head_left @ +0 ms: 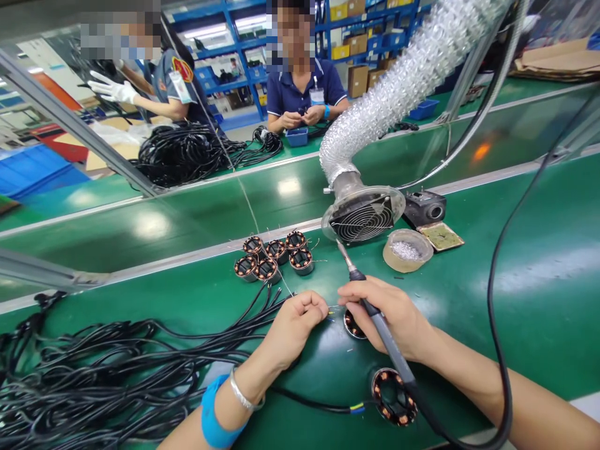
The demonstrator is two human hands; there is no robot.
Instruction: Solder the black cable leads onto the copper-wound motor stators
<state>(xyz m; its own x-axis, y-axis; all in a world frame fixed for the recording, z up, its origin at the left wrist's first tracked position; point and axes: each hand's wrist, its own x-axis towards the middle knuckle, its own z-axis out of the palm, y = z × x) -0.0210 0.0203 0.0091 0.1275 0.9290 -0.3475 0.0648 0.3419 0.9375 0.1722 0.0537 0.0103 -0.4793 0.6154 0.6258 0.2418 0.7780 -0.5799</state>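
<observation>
My left hand [300,322] pinches the end of a thin solder wire [262,228] that comes down from above, with small coloured wire ends at its fingertips. In my right hand [396,312] is a soldering iron [387,337], its tip pointing up and away toward the fume fan. Partly hidden behind my right fingers lies a copper-wound ring [352,326]. Nearer to me, another wound ring [394,397] is joined to a black cable [314,403] with yellow and blue ends. Several more wound rings [266,270] stand in a group beyond my left hand.
A fume fan [363,219] hangs on a silver duct [398,87]. To its right are a round tub [407,250], a sponge tray [440,236] and a black iron holder [424,208]. Black cables [117,369] cover the left. Two people work across the bench.
</observation>
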